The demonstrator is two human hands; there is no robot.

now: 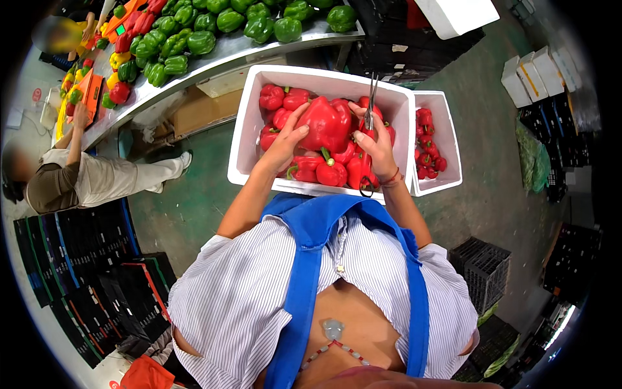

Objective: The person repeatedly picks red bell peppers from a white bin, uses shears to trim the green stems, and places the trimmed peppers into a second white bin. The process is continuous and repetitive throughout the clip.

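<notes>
A large red bell pepper (321, 124) is held up between my two hands, above a white foam box (240, 141). My left hand (284, 143) cups its left side, fingers along the top and thumb near the front. On the other side my right hand (380, 148) has its fingers against the pepper. Scissors (371, 104) are tucked in that same hand, blades pointing away from me and a dark handle loop below the palm. More red bell peppers (331, 173) lie in the box beneath, some with green stems; my hands hide part of them.
A second white foam box (452, 146) with small red peppers adjoins on the right. Ahead stands a metal table (231, 48) bearing green bell peppers (257, 29). At left, another person (58, 180) reaches over it. Black crates (82, 253) stack left; a crate (481, 272) sits right.
</notes>
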